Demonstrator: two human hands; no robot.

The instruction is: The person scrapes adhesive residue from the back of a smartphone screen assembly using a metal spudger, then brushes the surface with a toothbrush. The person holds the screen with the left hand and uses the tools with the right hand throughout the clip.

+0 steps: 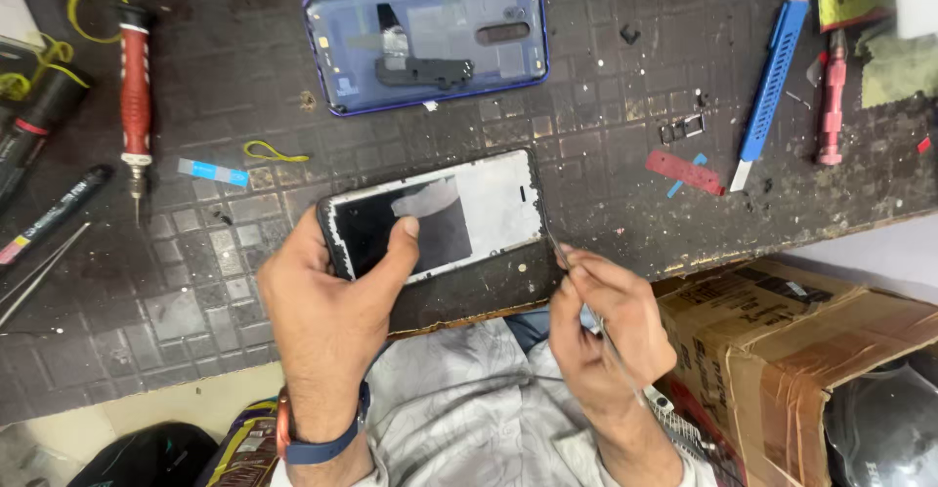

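My left hand (327, 301) grips a dark phone (440, 218) lying screen-up near the bench's front edge, thumb pressed on its glass. My right hand (601, 326) pinches thin metal tweezers (559, 251), their tip touching the phone's right edge. A blue translucent back cover (430, 38) with a small black part lying in it rests farther back on the bench.
A red-handled screwdriver (135, 86) and dark tools lie at the left. A blue utility knife (772, 86), a red screwdriver (831, 106), a small card tray (681, 128) and red tape scraps sit right. A taped cardboard box (782, 350) stands below the bench edge.
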